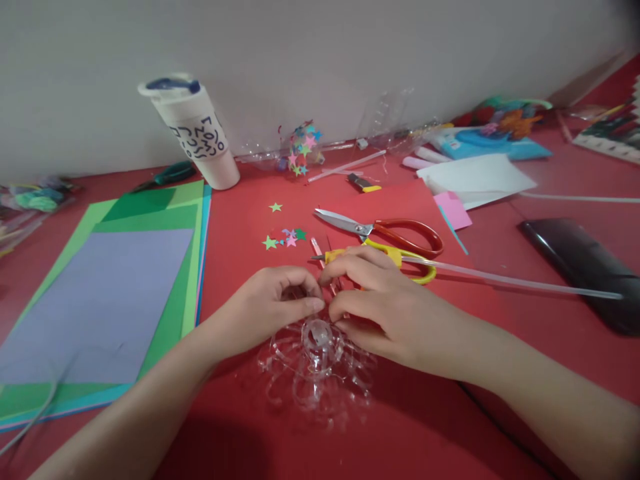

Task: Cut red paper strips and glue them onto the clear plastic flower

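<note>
Both hands meet above a clear plastic piece (319, 343) with many curled, glossy strips spreading from a round middle. My left hand (273, 303) has thumb and forefinger pinched together over its top edge; what lies between them is too small to make out. Opposite it, my right hand (383, 303) curls its fingers inward, the tips close to the left ones, and anything in them is hidden. Partly under the right hand lies a yellow glue gun (333, 255) with a clear glue stick (510, 277) coming out of its back. Red-handled scissors (350, 225) lie just beyond.
Paper stars (271, 243) lie ahead of my hands. On the left are stacked coloured sheets (110, 300) and a tilted-looking white tumbler (200, 133). A cutter (363, 183) lies farther back. To the right are a black phone (580, 267), white paper (477, 179) and a blue packet (520, 152).
</note>
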A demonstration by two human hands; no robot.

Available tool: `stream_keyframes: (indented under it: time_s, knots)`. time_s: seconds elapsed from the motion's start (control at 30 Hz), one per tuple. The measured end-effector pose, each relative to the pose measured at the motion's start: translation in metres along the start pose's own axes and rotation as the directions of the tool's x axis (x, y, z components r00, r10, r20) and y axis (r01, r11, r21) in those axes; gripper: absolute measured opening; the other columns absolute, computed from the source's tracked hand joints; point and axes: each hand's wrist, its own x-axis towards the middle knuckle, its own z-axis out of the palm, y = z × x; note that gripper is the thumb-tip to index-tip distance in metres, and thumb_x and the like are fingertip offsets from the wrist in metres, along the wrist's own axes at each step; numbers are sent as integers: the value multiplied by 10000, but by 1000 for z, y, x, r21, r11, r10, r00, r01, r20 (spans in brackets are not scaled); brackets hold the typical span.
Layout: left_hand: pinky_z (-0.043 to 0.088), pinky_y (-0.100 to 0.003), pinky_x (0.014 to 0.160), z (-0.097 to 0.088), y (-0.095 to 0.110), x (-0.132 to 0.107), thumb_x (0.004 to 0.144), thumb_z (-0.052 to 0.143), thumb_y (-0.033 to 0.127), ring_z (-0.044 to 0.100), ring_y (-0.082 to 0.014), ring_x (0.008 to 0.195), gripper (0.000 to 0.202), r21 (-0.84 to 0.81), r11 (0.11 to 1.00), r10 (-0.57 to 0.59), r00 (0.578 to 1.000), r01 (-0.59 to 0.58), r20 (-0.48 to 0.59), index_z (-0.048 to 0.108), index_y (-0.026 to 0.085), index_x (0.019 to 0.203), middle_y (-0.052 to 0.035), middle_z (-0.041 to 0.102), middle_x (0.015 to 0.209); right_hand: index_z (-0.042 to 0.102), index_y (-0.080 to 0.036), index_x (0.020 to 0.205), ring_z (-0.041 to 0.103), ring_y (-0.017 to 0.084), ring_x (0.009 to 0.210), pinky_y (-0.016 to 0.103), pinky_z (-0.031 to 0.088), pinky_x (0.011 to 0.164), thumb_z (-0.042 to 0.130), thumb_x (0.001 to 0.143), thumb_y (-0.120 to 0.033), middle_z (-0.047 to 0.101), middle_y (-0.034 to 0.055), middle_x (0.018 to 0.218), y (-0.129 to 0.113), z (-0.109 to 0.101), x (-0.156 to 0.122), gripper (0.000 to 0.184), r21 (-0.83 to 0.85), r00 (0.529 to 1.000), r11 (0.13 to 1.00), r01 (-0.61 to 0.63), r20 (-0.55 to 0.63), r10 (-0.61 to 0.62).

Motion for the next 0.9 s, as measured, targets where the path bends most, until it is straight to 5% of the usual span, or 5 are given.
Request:
stream_keyframes:
  time_s: [0.2,0.9]
  knots:
    - [371,-197,605,1,0,-1,815,576,227,485,-92,661,117,47,999,7,999,-5,-31,581,176,711,55,539,680,618,-166,719,451,249,998,416,389,855,560,838,-115,569,76,1007,-5,3,3,142,-42,1000,999,-25,9,26]
    - [412,-194,624,-3,-4,2,798,623,252,511,-87,656,110,-68,997,-20,1000,18,-18,623,169,726,43,574,688,613,-163,717,438,230,914,389,332,819,612,821,-158,575,63,936,-12,28,1,104,-119,949,979,-165,-291,124]
